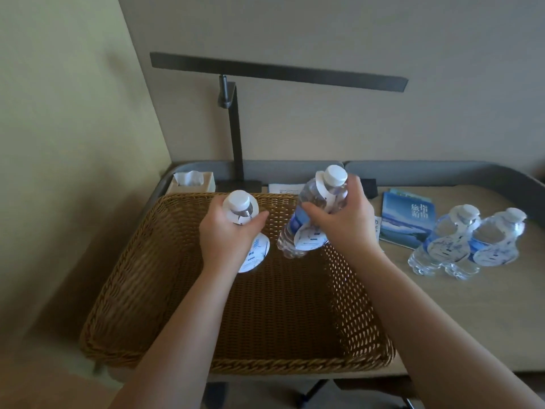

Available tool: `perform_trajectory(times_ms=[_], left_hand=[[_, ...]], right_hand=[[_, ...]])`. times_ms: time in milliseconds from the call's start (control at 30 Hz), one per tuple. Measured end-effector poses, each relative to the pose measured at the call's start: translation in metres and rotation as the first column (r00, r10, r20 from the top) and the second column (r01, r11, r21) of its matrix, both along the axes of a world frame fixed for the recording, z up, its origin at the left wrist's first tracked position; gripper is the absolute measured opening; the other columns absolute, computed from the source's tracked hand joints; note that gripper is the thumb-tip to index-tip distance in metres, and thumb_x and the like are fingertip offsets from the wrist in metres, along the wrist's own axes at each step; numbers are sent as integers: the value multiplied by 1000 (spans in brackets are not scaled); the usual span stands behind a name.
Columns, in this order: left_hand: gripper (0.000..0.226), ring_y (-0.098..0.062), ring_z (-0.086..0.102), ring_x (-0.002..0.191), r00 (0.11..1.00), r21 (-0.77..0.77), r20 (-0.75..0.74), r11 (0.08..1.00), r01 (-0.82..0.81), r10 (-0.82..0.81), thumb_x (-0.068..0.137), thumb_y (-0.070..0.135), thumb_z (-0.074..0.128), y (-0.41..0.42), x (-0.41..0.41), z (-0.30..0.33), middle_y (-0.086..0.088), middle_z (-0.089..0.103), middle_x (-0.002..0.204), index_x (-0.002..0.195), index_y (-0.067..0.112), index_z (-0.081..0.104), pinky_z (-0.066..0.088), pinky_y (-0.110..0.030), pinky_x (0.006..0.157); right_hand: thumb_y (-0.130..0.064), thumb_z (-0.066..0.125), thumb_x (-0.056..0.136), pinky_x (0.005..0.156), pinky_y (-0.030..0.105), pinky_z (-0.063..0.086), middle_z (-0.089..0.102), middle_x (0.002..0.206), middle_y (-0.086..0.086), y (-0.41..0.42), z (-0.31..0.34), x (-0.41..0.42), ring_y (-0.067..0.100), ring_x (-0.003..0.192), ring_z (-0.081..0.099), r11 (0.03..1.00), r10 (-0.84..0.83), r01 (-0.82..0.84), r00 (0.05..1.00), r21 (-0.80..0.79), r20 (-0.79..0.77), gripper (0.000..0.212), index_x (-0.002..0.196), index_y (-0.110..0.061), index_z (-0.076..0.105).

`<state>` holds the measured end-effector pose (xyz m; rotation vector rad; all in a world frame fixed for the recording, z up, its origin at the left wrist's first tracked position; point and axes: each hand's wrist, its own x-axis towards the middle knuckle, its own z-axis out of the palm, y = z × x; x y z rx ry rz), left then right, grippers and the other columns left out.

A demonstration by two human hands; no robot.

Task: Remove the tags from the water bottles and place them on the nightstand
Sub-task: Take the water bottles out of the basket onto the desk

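Observation:
My left hand (pixel 227 231) grips a clear water bottle (pixel 240 203) with a white cap, above the wicker basket (pixel 141 290). Its white neck tag (pixel 256 255) hangs below my fingers. My right hand (pixel 342 219) grips a second bottle (pixel 312 196), tilted, also over the basket. That bottle's white tag (pixel 308 239) hangs at the label. Two more tagged bottles (pixel 448 240) (pixel 495 240) stand side by side on the beige nightstand top (pixel 472 314) at the right.
A blue booklet (pixel 407 219) lies between the basket and the standing bottles. A tissue box (pixel 193 181) sits at the back left corner. A dark lamp post (pixel 236 128) rises behind the basket, with a wide bar overhead. Walls close the left and back.

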<state>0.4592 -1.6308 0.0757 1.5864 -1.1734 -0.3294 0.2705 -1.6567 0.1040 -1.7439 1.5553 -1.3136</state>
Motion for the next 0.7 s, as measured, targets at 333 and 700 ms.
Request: perform_trajectory(times_ms=[333,700], left_hand=[[51,15,52,80,963,-237,120,935,263,-240,66,44,83,-5,-76,101,18,55,93,103,31,49,34,1,65],[46,7,55,74,878,-214,85,852,477,-471,62,49,83,15,-259,109,15,58,75,88,22,56,38,-6,61]], right_hand=[[-40,78,68,57,12,49,61,93,-15,36,90,-106,-3,77,62,944,-286,302,950,-135,128,58,118,-30,49],[-42,75,61,70,30,52,67,92,-8,94,84,-279,10,83,65,892,-428,444,889,-83,164,53,107,-29,54]])
